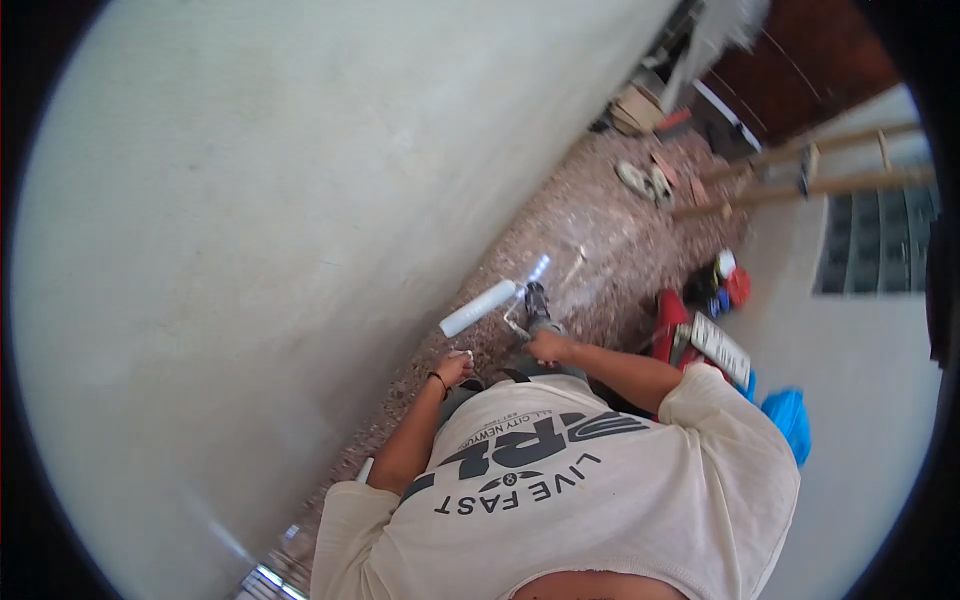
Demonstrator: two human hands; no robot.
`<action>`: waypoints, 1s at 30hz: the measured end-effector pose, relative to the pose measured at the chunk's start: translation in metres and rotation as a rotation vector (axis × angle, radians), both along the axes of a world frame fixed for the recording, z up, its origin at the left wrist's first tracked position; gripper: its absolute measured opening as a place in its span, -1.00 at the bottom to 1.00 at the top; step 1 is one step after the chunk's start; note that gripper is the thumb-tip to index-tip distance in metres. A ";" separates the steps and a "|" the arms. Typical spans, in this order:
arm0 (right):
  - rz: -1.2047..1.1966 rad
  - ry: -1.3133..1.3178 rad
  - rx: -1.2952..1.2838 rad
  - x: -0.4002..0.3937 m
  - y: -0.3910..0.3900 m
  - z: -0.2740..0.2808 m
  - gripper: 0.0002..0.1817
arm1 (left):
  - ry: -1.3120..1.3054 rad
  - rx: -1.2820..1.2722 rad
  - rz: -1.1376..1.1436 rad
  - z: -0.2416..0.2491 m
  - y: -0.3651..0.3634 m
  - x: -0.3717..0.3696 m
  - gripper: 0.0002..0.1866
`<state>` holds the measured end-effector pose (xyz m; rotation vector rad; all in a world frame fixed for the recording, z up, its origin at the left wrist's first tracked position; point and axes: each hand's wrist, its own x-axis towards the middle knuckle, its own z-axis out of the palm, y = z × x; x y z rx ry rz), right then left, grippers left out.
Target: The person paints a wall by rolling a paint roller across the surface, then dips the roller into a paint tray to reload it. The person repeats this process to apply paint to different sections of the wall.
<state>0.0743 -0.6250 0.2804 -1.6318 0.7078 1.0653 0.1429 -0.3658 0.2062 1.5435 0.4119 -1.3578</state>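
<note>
My right hand (548,347) is closed around the handle of a paint roller (478,308). Its white sleeve points away to the left, close to the pale wall (250,200), and a gap to the wall cannot be judged. My left hand (456,368), with a dark band at the wrist, is held low near my thigh. Its fingers are curled together, and a small whitish bit shows at them that I cannot make out. Below the roller's wire frame my shoe (537,298) stands on the rough, reddish ground (600,240).
A wooden ladder (840,185) leans at the right. Pale shoes (645,183) lie on the ground ahead, with cardboard (636,110) beyond. To my right are a red and white container (735,280), a white labelled box (718,350) and a blue bag (788,420).
</note>
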 end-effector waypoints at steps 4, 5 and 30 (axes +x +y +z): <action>0.086 0.108 0.108 0.044 -0.032 0.002 -0.68 | -0.024 0.022 0.103 0.007 -0.048 -0.002 -0.75; 0.145 0.103 0.104 0.053 -0.038 0.002 -0.68 | -0.052 0.001 0.097 0.007 -0.064 -0.002 -0.74; 0.656 0.094 -0.046 0.083 -0.050 0.003 -0.77 | 0.282 -0.288 0.708 0.017 -0.172 -0.033 -0.48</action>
